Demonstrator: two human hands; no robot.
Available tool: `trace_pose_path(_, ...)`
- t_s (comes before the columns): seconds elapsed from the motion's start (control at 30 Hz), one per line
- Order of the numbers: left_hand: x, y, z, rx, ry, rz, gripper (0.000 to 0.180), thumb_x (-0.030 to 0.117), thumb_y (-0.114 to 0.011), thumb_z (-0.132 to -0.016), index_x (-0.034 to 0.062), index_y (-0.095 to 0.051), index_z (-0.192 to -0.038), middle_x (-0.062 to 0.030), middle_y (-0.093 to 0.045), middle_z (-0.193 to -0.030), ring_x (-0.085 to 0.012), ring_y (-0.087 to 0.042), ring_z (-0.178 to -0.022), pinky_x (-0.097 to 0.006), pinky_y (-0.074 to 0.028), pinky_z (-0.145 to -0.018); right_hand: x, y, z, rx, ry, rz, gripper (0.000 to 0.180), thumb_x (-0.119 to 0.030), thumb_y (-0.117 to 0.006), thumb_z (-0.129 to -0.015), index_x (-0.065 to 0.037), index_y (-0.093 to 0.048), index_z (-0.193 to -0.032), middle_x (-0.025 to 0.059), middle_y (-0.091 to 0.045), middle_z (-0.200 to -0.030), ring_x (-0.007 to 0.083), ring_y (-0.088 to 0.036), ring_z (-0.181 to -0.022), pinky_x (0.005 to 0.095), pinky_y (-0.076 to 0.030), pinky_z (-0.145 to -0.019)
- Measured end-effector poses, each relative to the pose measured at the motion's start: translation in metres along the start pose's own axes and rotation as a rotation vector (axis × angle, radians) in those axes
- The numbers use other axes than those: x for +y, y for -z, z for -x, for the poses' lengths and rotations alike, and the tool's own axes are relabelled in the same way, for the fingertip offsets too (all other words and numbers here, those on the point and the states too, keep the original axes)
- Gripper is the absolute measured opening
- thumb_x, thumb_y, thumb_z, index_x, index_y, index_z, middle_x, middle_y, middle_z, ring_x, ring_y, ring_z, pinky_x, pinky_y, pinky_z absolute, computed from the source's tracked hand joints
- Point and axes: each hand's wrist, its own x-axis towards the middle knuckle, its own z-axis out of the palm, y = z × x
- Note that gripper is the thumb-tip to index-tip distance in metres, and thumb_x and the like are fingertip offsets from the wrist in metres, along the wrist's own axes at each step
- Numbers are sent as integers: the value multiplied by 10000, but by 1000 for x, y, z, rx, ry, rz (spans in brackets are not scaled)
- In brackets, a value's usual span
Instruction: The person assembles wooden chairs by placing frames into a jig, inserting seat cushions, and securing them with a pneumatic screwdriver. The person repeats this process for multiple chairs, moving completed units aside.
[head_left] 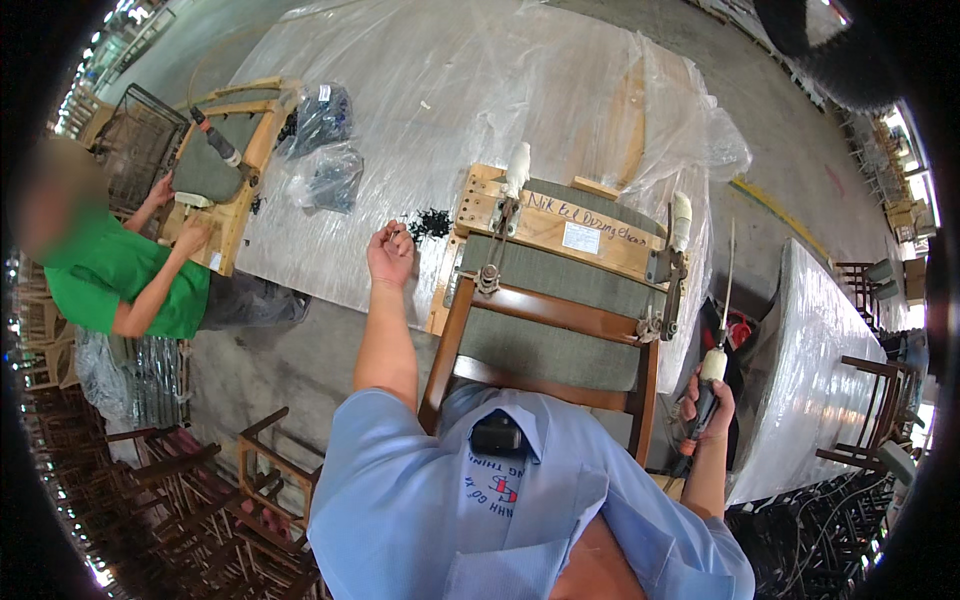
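Near the front edge of the table (pixel 390 140), the left hand (pixel 391 254) curls beside black pieces (pixel 432 222), grip unclear; past the right edge, the right hand (pixel 712 408) clasps a power screwdriver (pixel 714 366).

Co-worker's head (pixel 62 200) blurred; left hand (pixel 391 252) contents (if any) indistinct.

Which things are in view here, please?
Worktable: one, grey, centre
Chair: one, brown, lower centre
Jigs: two, pale, centre and left
Clamps: two, white handles, centre jig
Drivers: two, black and orange, right and left
Pieces: one heap, black, beside centre jig
Bags: two, clear, upper left
Co-worker: one, green shirt, left
Chair frames: many, brown, lower left
Wrapped slab: one, silvery, right
Left fingers: one set, bare, by heap
Right fingers: one set, bare, around driver
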Motion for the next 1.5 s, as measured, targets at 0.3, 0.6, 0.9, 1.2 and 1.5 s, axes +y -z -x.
trace_pose_path(0.3, -20, -22, 21, 29, -152, 88, 382, 220, -448, -1013, -91, -555, -1206, -271, -614, -1191, -285, -584, -892, -358, -505, -721, 23, -50, 11, -72, -54, 283, 400, -260, -682, -845, -16, -520, -1116, 111, -586, -744, 208, -579, -478, 316, -511, -437)
trace_pose_path(0.6, 5, 18, 7, 297, -276, -413, 307, 214, -522, -1000, -44, -622, -1134, -187, -673, -1020, -247, -635, -843, -356, -528, -706, 32, -71, 20, -113, -91, 355, 394, -236, -670, -850, -4, -519, -1131, 128, -605, -758, 224, -582, -476, 333, -521, -449)
trace_pose_path(0.9, 5, 5, -64, 415, -616, -1790, 167, 119, -725, -747, 64, -759, -902, -165, -751, -870, -296, -731, -836, -392, -560, -790, 55, -91, 47, -55, -234, 500, 388, -143, -680, -828, -18, -496, -1146, 104, -586, -747, 217, -587, -494, 333, -519, -466)
trace_pose_path(1.2, 0, -12, -66, 378, -524, -2173, 155, 164, -810, -755, 44, -732, -813, -179, -732, -831, -330, -703, -774, -438, -547, -741, 84, -106, 130, 113, -393, 535, 557, -25, -697, -847, -5, -475, -1357, 64, -613, -833, 168, -623, -571, 312, -510, -517)
trace_pose_path(1.5, 5, -62, 16, -34, -147, -923, 39, 19, -671, -949, 16, -638, -968, -63, -659, -880, -136, -606, -734, -261, -495, -620, 81, -79, 214, 28, -431, 693, 429, -143, -728, -896, 5, -507, -1232, 77, -614, -892, 151, -610, -618, 307, -506, -561)
